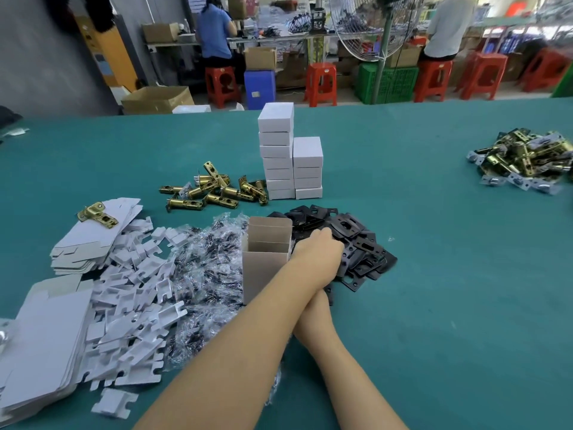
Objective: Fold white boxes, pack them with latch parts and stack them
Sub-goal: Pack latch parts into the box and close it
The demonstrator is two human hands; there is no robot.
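Near left corner of desk (449, 321), teal-covered: stack of flat white box blanks (40, 352). Behind it, towards left edge: second stack of blanks (77, 243), with a single brass latch (96, 214) lying on top. Just right of both stacks: loose heap of white card inserts (133, 293), spilling towards the near edge. Next right, touching the inserts: heap of clear screw packets (210, 268), dark contents. Further back, mid-desk: group of brass latches (214, 190), lying flat and jumbled. Centre, near side: open box (266, 265), upright, top flaps raised, brown inside, standing at the right margin of the packets and touching the left forearm. Behind it, beside the brass latches: two stacks of closed white boxes, touching side by side, taller stack (276, 150) on the left, shorter stack (307, 169) on the right. Right of the open box: pile of black plates (353, 243), overlapping, flat on the cloth. Left hand (319, 252): reached across onto the black plates, knuckles up, fingers bent down into the pile; cannot tell whether a plate is grasped. Right forearm (313, 318): crossed beneath the left forearm, pointing towards the open box; right hand hidden, grip cannot be told. Towards far right edge, well apart from everything else: larger heap of brass latches with silver faceplates (527, 162). Beyond the far edge: red stools (321, 83), standing fan (379, 29), seated people at benches.
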